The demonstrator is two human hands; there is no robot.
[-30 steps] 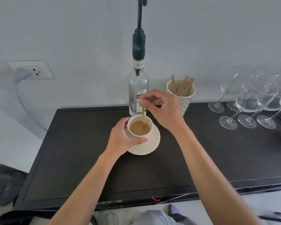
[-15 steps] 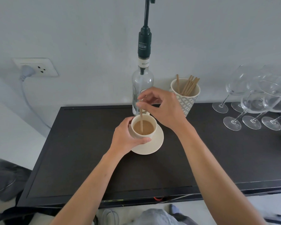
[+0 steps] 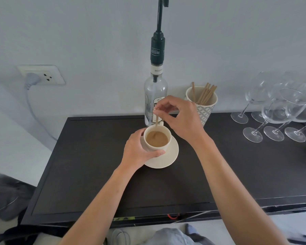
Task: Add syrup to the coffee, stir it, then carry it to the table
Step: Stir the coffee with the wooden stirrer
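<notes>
Stirrer [image 3: 156,123] now tilted top-left, right hand [image 3: 181,119] grip pinching; left hand [image 3: 140,151] clasping cup [image 3: 157,138]

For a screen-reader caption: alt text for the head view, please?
A right hand stirs coffee with a wooden stick while the left hand steadies the cup on its saucer, before a syrup bottle.

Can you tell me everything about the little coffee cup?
The cup is small, round and cream, probably ceramic. It stands upright on a matching saucer on the dark table, holding light brown coffee. The left hand wraps around its side. The right hand dips a thin wooden stirrer into it.
</notes>
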